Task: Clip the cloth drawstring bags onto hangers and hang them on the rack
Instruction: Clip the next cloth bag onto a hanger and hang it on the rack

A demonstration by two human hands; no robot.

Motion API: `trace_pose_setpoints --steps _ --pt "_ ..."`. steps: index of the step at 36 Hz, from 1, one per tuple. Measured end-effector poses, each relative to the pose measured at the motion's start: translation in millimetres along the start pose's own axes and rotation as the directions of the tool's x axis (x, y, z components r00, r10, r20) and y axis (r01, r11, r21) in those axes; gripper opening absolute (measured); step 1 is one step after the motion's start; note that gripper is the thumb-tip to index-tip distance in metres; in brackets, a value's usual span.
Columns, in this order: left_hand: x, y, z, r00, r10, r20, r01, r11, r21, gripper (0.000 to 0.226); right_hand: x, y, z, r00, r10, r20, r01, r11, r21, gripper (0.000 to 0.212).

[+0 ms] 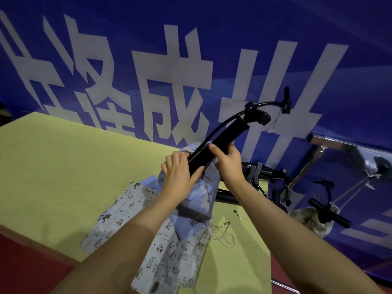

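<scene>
Blue cloth bag (197, 200) meets a black hanger (214, 149) gripped by left hand (180, 172) and right hand (229, 162), apparently mid-clipping; hanging on the rack (339, 143) comes next.

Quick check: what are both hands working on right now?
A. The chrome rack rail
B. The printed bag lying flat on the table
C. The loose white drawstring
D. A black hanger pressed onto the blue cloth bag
D: the left hand and right hand both hold the black hanger at the top of the blue bag.

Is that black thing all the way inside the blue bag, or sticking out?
Sticking out. The black pump rises tilted from the blue bag, its lower end in the bag's mouth.
</scene>
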State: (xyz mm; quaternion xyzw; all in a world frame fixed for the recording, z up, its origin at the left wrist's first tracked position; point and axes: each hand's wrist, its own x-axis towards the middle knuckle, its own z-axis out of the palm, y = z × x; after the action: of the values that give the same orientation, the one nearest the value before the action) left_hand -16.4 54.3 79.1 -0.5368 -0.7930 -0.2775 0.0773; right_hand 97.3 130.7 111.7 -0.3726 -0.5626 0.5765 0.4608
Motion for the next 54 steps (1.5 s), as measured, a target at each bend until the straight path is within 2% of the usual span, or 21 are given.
trace_pose_setpoints --steps 2,3,6,9,13,17,21,26,28,30,33,37,39,42,44,45,46,48,50,52,54 --pt "2 -1 -5 0.996 0.048 -0.077 -0.046 0.998 0.03 0.036 -3 0 -2 1.0 -0.02 0.008 0.02 1.0 -0.02 0.012" --pt "3 0 -7 0.996 0.061 -0.069 -0.059 0.998 0.025 0.033 -4 1 -3 1.0 -0.025 0.003 0.025 0.999 -0.03 0.01" --pt "6 0 -13 0.998 0.055 0.019 -0.054 0.998 -0.045 0.049 -6 3 -3 0.996 -0.089 0.005 0.089 0.99 -0.109 0.016" --pt "8 2 -20 0.999 0.046 -0.012 -0.048 0.981 -0.187 0.056 -6 3 2 0.984 -0.165 0.073 0.176 0.965 -0.194 0.014" --pt "16 16 -36 0.998 -0.044 -0.052 0.013 0.869 -0.496 0.05 -4 4 7 0.97 -0.184 0.158 0.232 0.894 -0.382 0.036" --pt "29 22 -56 0.997 0.001 -0.082 -0.05 0.808 -0.588 0.058 -11 7 11 0.933 -0.24 0.267 0.347 0.792 -0.502 0.048" --pt "31 16 -63 0.985 0.157 -0.077 -0.174 0.826 -0.536 0.063 -15 10 19 0.935 -0.17 0.312 0.319 0.787 -0.528 0.05" --pt "21 -6 -52 0.95 0.312 -0.017 -0.291 0.865 -0.409 0.094 -19 19 18 0.931 -0.116 0.347 0.322 0.71 -0.626 0.049" --pt "17 -13 -47 0.938 0.346 0.03 -0.314 0.882 -0.352 0.093 -22 24 17 0.929 -0.094 0.357 0.317 0.697 -0.643 0.047" --pt "15 -18 -42 0.94 0.331 0.081 -0.286 0.896 -0.341 0.084 -23 28 17 0.936 -0.083 0.343 0.3 0.699 -0.649 0.045" --pt "15 -20 -39 0.957 0.273 0.092 -0.214 0.887 -0.409 0.077 -24 29 13 0.947 -0.062 0.316 0.266 0.703 -0.66 0.039" --pt "21 -20 -46 0.972 0.214 0.093 -0.148 0.875 -0.462 0.071 -27 29 0 0.971 -0.12 0.208 0.23 0.709 -0.667 0.011" --pt "23 -19 -49 0.969 0.235 0.074 -0.178 0.874 -0.452 0.063 -28 27 -8 0.984 -0.132 0.119 0.177 0.694 -0.698 0.016" --pt "24 -16 -53 0.963 0.262 0.067 -0.205 0.868 -0.453 0.05 -25 24 -15 0.989 -0.142 0.036 0.114 0.593 -0.797 0.03" --pt "23 -13 -53 0.965 0.253 0.071 -0.194 0.868 -0.458 0.046 -20 22 -15 0.988 -0.155 0.018 0.098 0.524 -0.846 0.026" --pt "23 -12 -53 0.966 0.25 0.069 -0.191 0.868 -0.458 0.045 -17 21 -13 0.988 -0.155 0.009 0.091 0.53 -0.843 0.021" --pt "22 -11 -53 0.966 0.249 0.065 -0.193 0.867 -0.459 0.045 -14 20 -12 0.989 -0.149 0.006 0.09 0.561 -0.823 0.023" --pt "20 -11 -51 0.967 0.247 0.063 -0.189 0.862 -0.47 0.05 -9 16 -10 0.99 -0.132 0.042 0.116 0.616 -0.779 0.047" --pt "20 -11 -52 0.968 0.242 0.066 -0.181 0.854 -0.487 0.052 -4 14 -8 0.99 -0.083 0.116 0.143 0.6 -0.787 0.058" --pt "22 -11 -55 0.966 0.25 0.069 -0.185 0.851 -0.492 0.052 1 17 -9 0.985 -0.025 0.171 0.157 0.549 -0.821 0.045" --pt "24 -12 -60 0.964 0.258 0.067 -0.192 0.845 -0.499 0.051 3 19 -12 0.98 -0.043 0.197 0.192 0.483 -0.854 0.021"
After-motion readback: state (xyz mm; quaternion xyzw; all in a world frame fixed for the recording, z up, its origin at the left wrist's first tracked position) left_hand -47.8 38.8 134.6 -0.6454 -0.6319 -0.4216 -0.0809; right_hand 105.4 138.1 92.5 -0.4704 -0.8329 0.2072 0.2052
